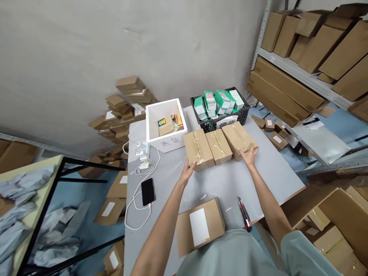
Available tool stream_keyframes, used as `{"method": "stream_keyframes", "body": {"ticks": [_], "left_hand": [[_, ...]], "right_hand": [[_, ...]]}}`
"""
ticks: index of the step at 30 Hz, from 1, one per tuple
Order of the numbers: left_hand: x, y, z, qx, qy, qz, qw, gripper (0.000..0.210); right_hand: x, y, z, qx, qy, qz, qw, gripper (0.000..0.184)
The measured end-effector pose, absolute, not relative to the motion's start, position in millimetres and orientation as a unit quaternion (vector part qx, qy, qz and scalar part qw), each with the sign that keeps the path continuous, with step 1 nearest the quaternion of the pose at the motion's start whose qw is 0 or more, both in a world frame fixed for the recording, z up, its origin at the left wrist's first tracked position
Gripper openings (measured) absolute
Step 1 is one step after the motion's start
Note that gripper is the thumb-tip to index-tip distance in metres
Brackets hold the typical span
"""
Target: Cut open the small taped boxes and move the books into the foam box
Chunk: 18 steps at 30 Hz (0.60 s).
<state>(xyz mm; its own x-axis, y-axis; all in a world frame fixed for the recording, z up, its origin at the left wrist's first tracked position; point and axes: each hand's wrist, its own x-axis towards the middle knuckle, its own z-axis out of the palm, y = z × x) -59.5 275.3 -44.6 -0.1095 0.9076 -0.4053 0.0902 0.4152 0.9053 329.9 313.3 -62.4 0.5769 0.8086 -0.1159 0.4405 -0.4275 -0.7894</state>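
Three taped cardboard boxes stand side by side on the grey table: a left box [198, 147], a middle box [219, 145] and a right box [237, 138]. My left hand [187, 171] grips the near left corner of the left box. At the near right corner of the right box, my right hand [249, 155] holds on with fingers spread over its edge. The row sits between my two hands. Close to my body lies another cardboard box [214, 220] with a white label. A red and black utility knife [245, 215] rests by the table's front edge.
Behind the boxes are a white foam box [166, 143] with small packets and a black crate [244, 114] of green-and-white cartons. A phone [148, 191] with a charging cable lies at left. Shelves [304, 73] of cardboard stand right; an open carton [339, 203] sits beside the table.
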Motion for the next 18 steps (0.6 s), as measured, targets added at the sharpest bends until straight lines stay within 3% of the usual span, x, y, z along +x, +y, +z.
{"method": "stream_keyframes", "body": {"ticks": [10,18], "left_hand": [[-44.4,278.3,-71.4,0.364,0.654,0.353,0.562,0.101],[30.9,299.4,-85.5,0.464,0.640,0.322,0.521,0.093]], "right_hand": [[385.4,307.9,-89.4,-0.761,-0.425,0.224,0.436,0.128],[454.2,314.3,-100.7,-0.787,-0.415,0.218,0.401,0.139]]}}
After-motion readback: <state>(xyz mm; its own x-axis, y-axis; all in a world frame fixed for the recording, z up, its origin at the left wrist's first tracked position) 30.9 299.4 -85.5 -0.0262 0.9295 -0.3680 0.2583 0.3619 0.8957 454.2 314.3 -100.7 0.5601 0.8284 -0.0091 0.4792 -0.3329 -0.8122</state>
